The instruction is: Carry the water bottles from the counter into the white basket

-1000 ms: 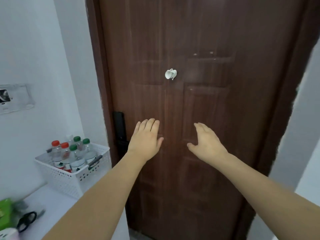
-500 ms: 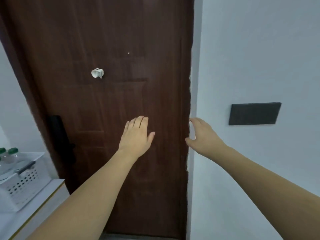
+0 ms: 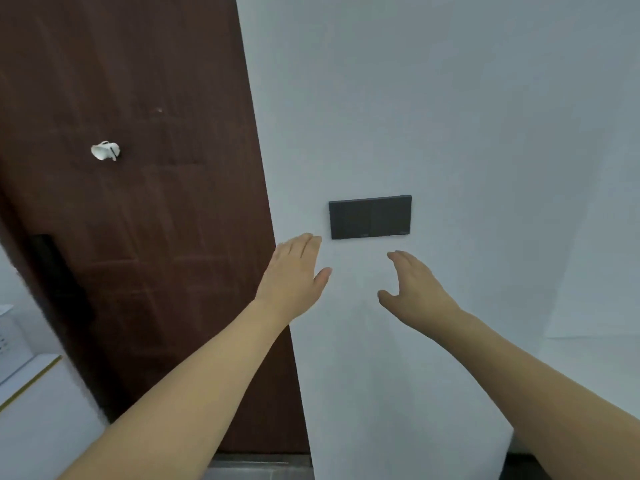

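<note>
Two bare hands are raised in front of the person, and neither holds anything. The left hand [image 3: 294, 271] has its fingers straight and together, thumb out, palm turned away; the right hand [image 3: 414, 285] is spread in a loose open curve, thumb low. Both hang in the air before the plain white painted wall [image 3: 450, 116], just below the flat black rectangular switch panel [image 3: 370, 216], without visibly touching either.

The task's objects are largely out of view. No water bottle appears in the head view. The white perforated plastic basket [image 3: 8, 337] shows only as a sliver at the far left edge, standing on a white cabinet top with a yellow edge strip [image 3: 31, 379]. The counter cannot be identified here.

Hazards from this position, as judgements:

- Loss of reference — with the bottles unseen, the next reach has no visible target. A blind reach risks knocking a bottle over.
- Collision — both hands are near the wall and the switch panel. A forward sweep may press the panel by accident.
- Obstruction — the dark brown panelled wooden door [image 3: 138, 202], which carries a small white hook [image 3: 105, 151] and a black lock body [image 3: 52, 265], stands between the wall and the basket. An arm swinging left could strike it.
- Basket edge — the basket sits near the cabinet edge; a hard drop could shift it.
</note>
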